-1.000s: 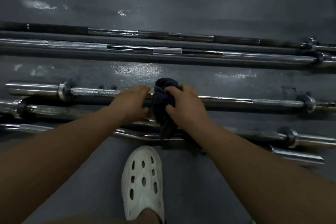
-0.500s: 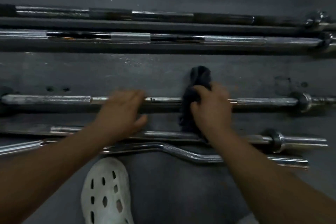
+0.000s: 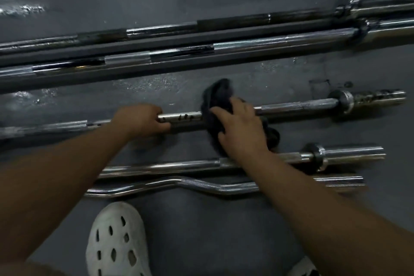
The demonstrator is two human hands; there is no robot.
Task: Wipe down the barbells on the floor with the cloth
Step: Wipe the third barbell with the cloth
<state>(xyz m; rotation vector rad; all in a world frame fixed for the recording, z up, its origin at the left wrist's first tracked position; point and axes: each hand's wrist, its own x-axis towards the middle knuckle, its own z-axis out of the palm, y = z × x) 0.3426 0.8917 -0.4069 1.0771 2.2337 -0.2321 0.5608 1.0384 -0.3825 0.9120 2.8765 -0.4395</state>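
Observation:
Several steel barbells lie side by side on the dark floor. The middle barbell (image 3: 298, 105) runs left to right across the view. My right hand (image 3: 240, 126) grips a dark cloth (image 3: 216, 96) wrapped over this bar near its middle. My left hand (image 3: 142, 120) holds the same bar just left of the cloth, fingers curled over it. Two long bars (image 3: 246, 45) lie farther away. A straight bar (image 3: 170, 166) and a curl bar (image 3: 197, 185) lie nearer to me.
My white perforated shoe (image 3: 117, 242) stands on the floor below the curl bar, and part of a second shoe (image 3: 304, 268) shows at the bottom edge. Collars and sleeves of the bars (image 3: 345, 101) sit at the right. Wet patches shine on the floor at upper left.
My right hand has slid the cloth to the right along the middle barbell. My left hand followed and now curls over the bar. The view has shifted right, showing the bar ends.

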